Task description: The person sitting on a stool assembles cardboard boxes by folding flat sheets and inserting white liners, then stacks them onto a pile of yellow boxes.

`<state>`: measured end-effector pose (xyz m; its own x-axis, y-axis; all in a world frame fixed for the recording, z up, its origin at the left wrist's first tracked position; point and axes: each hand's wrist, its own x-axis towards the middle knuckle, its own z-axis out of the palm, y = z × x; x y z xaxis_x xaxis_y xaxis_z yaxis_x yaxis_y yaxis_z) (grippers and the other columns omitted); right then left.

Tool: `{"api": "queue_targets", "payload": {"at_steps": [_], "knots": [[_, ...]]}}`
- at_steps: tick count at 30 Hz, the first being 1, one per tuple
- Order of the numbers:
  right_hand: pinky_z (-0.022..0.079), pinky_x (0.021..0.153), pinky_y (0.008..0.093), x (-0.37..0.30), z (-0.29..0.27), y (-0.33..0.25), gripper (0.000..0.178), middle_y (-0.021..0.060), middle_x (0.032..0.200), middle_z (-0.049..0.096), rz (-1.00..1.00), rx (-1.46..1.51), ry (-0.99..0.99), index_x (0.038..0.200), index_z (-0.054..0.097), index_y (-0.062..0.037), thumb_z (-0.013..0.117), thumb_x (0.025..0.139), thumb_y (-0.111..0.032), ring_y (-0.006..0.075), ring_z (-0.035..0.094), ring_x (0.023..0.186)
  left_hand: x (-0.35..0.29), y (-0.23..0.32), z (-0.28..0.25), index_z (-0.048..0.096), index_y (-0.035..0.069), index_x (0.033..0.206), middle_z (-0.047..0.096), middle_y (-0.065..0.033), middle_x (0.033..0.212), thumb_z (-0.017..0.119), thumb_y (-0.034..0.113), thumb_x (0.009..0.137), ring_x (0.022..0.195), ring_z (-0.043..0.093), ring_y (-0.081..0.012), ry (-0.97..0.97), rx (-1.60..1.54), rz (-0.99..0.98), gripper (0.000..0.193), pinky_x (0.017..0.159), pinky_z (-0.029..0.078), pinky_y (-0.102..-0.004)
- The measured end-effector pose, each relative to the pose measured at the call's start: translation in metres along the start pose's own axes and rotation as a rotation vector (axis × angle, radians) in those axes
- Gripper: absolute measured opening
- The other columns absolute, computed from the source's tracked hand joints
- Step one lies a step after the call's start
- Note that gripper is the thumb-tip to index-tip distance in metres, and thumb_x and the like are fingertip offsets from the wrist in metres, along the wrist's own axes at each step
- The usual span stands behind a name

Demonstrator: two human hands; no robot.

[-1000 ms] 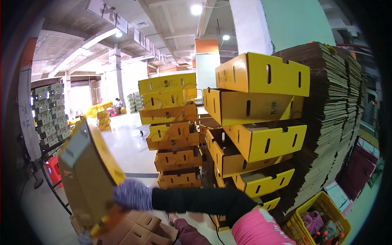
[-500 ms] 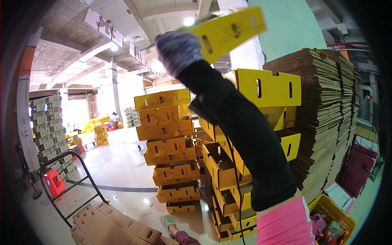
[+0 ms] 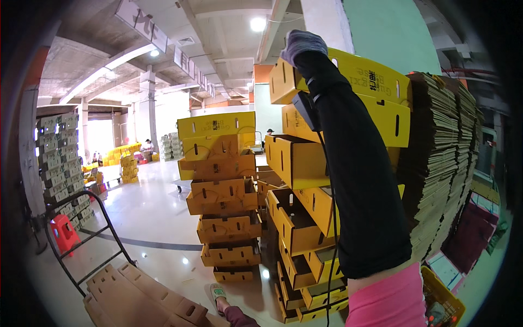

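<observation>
My right hand, in a grey knitted glove, is raised at the top of the right-hand stack. Its fingers are closed over the upper edge of a yellow cardboard box, which rests on that stack; the fingertips are partly hidden. Below it, more yellow boxes are piled at uneven angles, several with open tops. A black device with a cable hangs by my dark sleeve. My left hand is out of view.
A second stack of yellow boxes stands to the left. Flat cardboard sheets are piled at the right. A trolley handle rises beside brown cardboard at lower left, near a red stool. A yellow crate sits at lower right.
My right hand has moved right and brought the yellow box from the air onto the top of the right-hand stack. The view has shifted slightly.
</observation>
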<state>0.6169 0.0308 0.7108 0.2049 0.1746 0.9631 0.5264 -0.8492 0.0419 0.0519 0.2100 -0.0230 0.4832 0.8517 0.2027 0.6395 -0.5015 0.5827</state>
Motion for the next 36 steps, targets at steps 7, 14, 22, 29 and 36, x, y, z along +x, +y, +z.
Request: {"api": "queue_targets", "payload": {"at_steps": [7, 14, 22, 29, 36], "knots": [[0.05, 0.089, 0.0414, 0.007, 0.017, 0.003, 0.046, 0.0189, 0.109, 0.066, -0.015, -0.001, -0.049, 0.108, 0.066, -0.0084, 0.072, 0.075, -0.04, 0.0351, 0.063, 0.102, -0.016, -0.02, 0.016, 0.061, 0.002, 0.114, 0.065, -0.0169, 0.106, 0.063, 0.019, 0.087, 0.099, 0.062, -0.0288, -0.025, -0.114, -0.07, 0.032, 0.091, 0.048, -0.0371], [0.047, 0.093, 0.0426, -0.002, 0.011, -0.014, 0.048, 0.0189, 0.114, 0.064, -0.105, 0.004, 0.037, 0.113, 0.063, -0.0103, 0.069, 0.077, -0.041, 0.0336, 0.06, 0.108, -0.029, -0.026, 0.009, 0.061, 0.002, 0.114, 0.065, -0.0175, 0.109, 0.063, 0.018, 0.087, 0.101, 0.06, -0.0315, -0.047, -0.169, -0.144, 0.032, 0.092, 0.047, -0.0377], [0.049, 0.085, 0.0424, -0.189, 0.068, -0.159, 0.032, 0.0144, 0.112, 0.063, -0.538, 0.824, 0.218, 0.111, 0.062, -0.0117, 0.063, 0.088, -0.033, 0.0332, 0.062, 0.1, -0.023, -0.065, 0.014, 0.057, 0.001, 0.118, 0.064, -0.0167, 0.109, 0.067, 0.012, 0.081, 0.102, 0.062, -0.0283, 0.217, -0.243, -0.431, 0.039, 0.091, 0.049, -0.0363], [0.048, 0.086, 0.046, -0.595, 0.22, -0.28, 0.046, 0.0155, 0.115, 0.057, -0.648, 0.932, -0.814, 0.119, 0.056, -0.0137, 0.064, 0.083, -0.042, 0.0359, 0.057, 0.103, -0.013, -0.11, 0.016, 0.043, 0.002, 0.135, 0.048, -0.0214, 0.136, 0.069, 0.04, 0.08, 0.127, 0.046, -0.0356, 0.453, 0.086, -0.937, 0.072, 0.107, 0.035, -0.0405], [0.041, 0.101, 0.046, -0.761, 0.289, -0.367, 0.066, 0.0244, 0.13, 0.052, -0.331, 0.847, -1.519, 0.134, 0.048, -0.0101, 0.054, 0.086, -0.055, 0.0379, 0.053, 0.118, -0.001, -0.128, 0.022, 0.032, 0.0, 0.143, 0.037, -0.0254, 0.144, 0.066, 0.049, 0.081, 0.134, 0.037, -0.0383, 0.311, 0.007, -1.012, 0.086, 0.113, 0.028, -0.0417]]}}
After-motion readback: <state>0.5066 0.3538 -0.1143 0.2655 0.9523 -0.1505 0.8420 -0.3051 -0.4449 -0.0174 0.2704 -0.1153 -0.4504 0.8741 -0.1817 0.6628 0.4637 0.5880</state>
